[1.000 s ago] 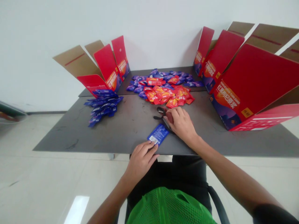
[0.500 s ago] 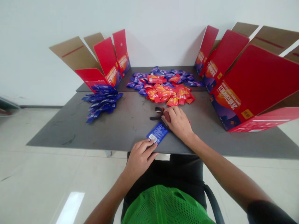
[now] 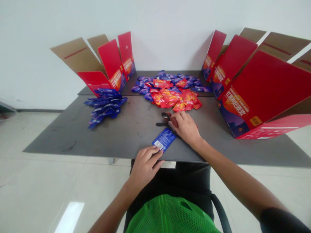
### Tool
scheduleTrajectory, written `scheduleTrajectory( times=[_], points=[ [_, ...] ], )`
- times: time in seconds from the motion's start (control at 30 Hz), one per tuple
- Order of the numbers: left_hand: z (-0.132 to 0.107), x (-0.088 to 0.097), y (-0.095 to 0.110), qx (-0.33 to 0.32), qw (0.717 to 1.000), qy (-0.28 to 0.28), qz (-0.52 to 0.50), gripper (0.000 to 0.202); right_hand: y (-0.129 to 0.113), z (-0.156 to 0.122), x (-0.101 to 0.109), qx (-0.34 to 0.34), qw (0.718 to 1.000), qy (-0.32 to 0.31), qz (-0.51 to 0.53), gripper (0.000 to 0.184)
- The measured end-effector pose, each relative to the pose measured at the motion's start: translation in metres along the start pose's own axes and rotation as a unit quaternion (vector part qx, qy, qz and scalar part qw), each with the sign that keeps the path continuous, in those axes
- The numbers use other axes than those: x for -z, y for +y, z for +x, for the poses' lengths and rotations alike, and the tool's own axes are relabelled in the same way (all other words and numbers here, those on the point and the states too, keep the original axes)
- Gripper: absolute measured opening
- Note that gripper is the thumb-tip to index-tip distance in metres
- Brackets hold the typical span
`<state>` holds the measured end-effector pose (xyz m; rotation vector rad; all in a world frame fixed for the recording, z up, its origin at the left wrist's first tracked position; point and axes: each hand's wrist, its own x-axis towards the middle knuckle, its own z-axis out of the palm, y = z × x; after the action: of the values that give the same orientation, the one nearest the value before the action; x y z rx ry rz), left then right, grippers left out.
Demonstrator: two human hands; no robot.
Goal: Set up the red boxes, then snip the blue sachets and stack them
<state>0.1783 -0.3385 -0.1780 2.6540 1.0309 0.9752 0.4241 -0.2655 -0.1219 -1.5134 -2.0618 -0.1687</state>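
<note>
A flat blue sachet [image 3: 164, 139] with white print and a barcode lies near the table's front edge. My left hand [image 3: 147, 161] holds its lower left end against the tabletop, fingertips pressed on it. Above the sachet's far end, my right hand [image 3: 186, 127] is closed around a dark tool [image 3: 165, 116] with a black loop, a short black arm and a reddish-brown part. The fingers cover most of this tool, so its kind and its working end are hidden. The tool touches or overlaps the sachet's upper right corner.
Red and purple sachets [image 3: 173, 97] are heaped mid-table at the back. Blue sachets [image 3: 105, 105] are piled on the left, before an open red carton [image 3: 93, 79]. More open cartons [image 3: 245, 106] line the right side. The grey table [image 3: 121, 136] meets a white wall.
The view has shifted very slightly. Both hands, the blue sachet and the dark tool keep nearly the same places.
</note>
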Motion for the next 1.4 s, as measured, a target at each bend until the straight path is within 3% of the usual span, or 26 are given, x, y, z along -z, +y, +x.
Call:
scheduleTrajectory(
  times=[0.1,0.2,0.27,0.4,0.47,0.53,0.6,0.67,0.73,0.8,0.87,0.97,1.03,1.13,1.23,1.3,1.4],
  points=[
    [0.0,0.0,0.002,0.011,1.0,-0.005,0.007,0.028,-0.041,-0.006,-0.001,0.055,0.995,0.017,0.085,0.019],
    [-0.001,0.001,0.004,0.027,0.999,-0.014,0.016,0.015,-0.073,-0.019,-0.012,0.094,0.99,-0.036,0.102,0.017],
    [-0.001,0.001,0.003,0.022,1.0,-0.012,0.009,0.02,-0.063,-0.022,-0.018,0.075,0.992,-0.048,0.088,0.016],
    [-0.001,0.0,0.002,0.008,1.0,0.0,-0.005,0.035,-0.001,-0.006,-0.012,0.017,0.999,-0.034,-0.001,0.019],
    [0.0,0.0,0.001,0.008,1.0,0.005,-0.005,0.034,0.014,0.003,-0.004,0.006,1.0,-0.017,-0.024,0.02],
    [0.0,0.0,0.002,0.007,1.0,0.007,-0.005,0.034,0.002,0.005,0.0,0.015,1.0,0.014,0.007,0.02],
    [0.0,0.001,0.002,0.012,1.0,0.001,-0.003,0.031,-0.028,-0.001,-0.002,0.046,0.997,0.026,0.063,0.019],
    [0.0,0.001,0.003,0.024,1.0,-0.009,0.004,0.022,-0.057,-0.012,-0.01,0.086,0.992,-0.011,0.09,0.017],
    [0.0,0.002,0.003,0.03,0.999,-0.013,0.005,0.019,-0.067,-0.019,-0.017,0.094,0.99,-0.04,0.094,0.015],
    [0.0,0.002,0.003,0.022,1.0,-0.009,-0.002,0.026,-0.052,-0.019,-0.021,0.072,0.994,-0.044,0.074,0.015],
    [0.0,0.002,0.002,0.013,1.0,-0.002,-0.01,0.034,-0.021,-0.011,-0.019,0.044,0.998,-0.04,0.029,0.017],
    [0.0,0.001,0.002,0.009,1.0,0.004,-0.011,0.033,0.015,0.004,-0.008,0.02,0.999,-0.03,-0.038,0.019],
    [0.0,0.0,0.002,0.007,1.0,0.004,-0.009,0.032,0.013,0.009,-0.002,0.016,1.0,-0.003,-0.025,0.019],
    [0.0,0.001,0.003,0.012,1.0,-0.002,-0.005,0.031,-0.027,0.0,-0.005,0.041,0.997,0.026,0.063,0.02],
    [0.001,0.001,0.004,0.027,0.999,-0.019,0.002,0.018,-0.062,-0.016,-0.017,0.092,0.99,-0.019,0.105,0.017],
    [0.001,0.001,0.004,0.026,0.999,-0.019,0.0,0.02,-0.059,-0.02,-0.023,0.09,0.991,-0.037,0.093,0.017],
    [0.0,0.0,0.002,0.011,1.0,-0.005,-0.006,0.031,-0.015,-0.012,-0.02,0.045,0.998,-0.034,0.02,0.021]
  ],
)
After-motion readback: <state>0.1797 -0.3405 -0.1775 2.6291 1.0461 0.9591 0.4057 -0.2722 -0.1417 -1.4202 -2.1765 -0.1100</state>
